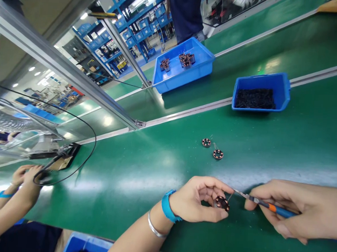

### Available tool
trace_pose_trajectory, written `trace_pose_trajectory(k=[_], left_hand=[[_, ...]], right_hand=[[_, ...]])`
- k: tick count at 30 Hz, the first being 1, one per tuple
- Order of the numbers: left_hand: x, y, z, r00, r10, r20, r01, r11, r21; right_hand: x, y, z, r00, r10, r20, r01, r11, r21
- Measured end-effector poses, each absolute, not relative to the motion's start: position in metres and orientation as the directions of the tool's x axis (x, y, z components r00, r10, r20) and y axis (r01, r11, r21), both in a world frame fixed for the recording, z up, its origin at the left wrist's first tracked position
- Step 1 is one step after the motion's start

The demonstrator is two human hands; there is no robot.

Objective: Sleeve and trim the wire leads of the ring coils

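Note:
My left hand is closed on a small copper-wound stator, a dark ring with copper coils, held between thumb and fingers. A thin wire end rises from it near the index fingertip. In my right hand is a slim pointed hand tool with a metal tip and a blue-and-orange handle; its exact kind is unclear. The tip reaches my left index fingertip, close to the wire. Beyond my hands, two similar stators, one at the left and one at the right, lie on the green tabletop with wire ends sticking out.
A blue bin holds many thin black pieces. Farther back, a larger blue tray contains stacked wound stators. Metal frame posts and a black cable stand left. Another person's hands work at the left edge; someone stands behind the tray.

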State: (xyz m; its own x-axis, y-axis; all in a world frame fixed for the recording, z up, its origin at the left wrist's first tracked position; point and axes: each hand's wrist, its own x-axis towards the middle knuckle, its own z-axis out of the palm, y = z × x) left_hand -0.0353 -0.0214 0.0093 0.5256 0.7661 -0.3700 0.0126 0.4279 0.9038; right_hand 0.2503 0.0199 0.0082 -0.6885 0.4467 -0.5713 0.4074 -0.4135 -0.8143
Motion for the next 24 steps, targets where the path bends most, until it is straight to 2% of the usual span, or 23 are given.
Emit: trace_pose_trajectory(k=[5,12,20,24], left_hand=[[-0.036,-0.022,0.007,0.537,0.772,-0.340,-0.001,0.404,0.915],[-0.037,-0.023,0.006,0.522,0.773,-0.359,0.038,0.399,0.916],[-0.038,-0.023,0.006,0.544,0.774,-0.324,0.016,0.376,0.926],[-0.036,-0.023,0.003,0.534,0.770,-0.350,0.023,0.400,0.916]], right_hand=[[0.246,0.015,0.017,-0.615,0.543,-0.572,0.382,-0.430,-0.818],[0.244,0.014,0.023,-0.588,0.539,-0.603,0.430,-0.423,-0.798],[0.251,0.012,0.010,-0.624,0.547,-0.558,0.412,-0.377,-0.830],[0.250,0.010,0.005,-0.617,0.581,-0.530,0.377,-0.373,-0.848]])
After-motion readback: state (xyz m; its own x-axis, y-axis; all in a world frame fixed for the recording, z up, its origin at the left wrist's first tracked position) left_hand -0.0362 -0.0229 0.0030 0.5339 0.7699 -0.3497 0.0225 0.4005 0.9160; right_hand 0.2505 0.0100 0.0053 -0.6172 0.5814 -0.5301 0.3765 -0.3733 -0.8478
